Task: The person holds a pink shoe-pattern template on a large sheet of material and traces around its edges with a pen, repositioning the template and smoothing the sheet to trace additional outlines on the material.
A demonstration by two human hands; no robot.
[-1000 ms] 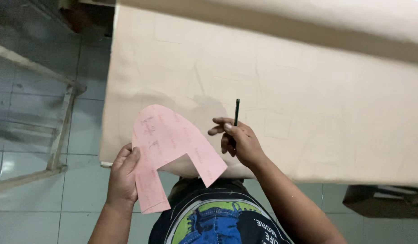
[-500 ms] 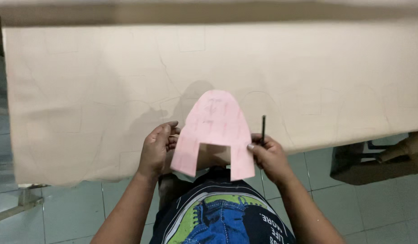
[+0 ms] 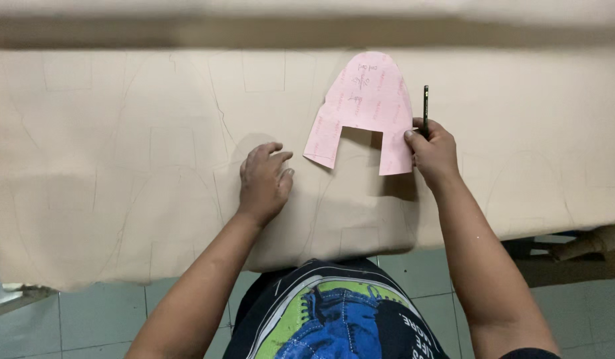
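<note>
We press our left hand [image 3: 264, 181] flat, fingers loosely spread, on the beige fabric [image 3: 121, 166] spread over the table. Just to its right lies the pink paper pattern [image 3: 364, 106], arched at the far end with a notch cut into its near edge. Our right hand [image 3: 432, 149] pins the pattern's right leg and grips a dark pencil [image 3: 425, 106] pointing away.

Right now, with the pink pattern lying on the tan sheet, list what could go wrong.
The right hand pins the pink pattern only at one edge while also gripping the pencil; the pattern may pivot or slide during tracing.

The left hand rests on the tan sheet, off the pattern, so the far leg is unheld.

The sheet overhangs its support and could sag or shift.
</note>
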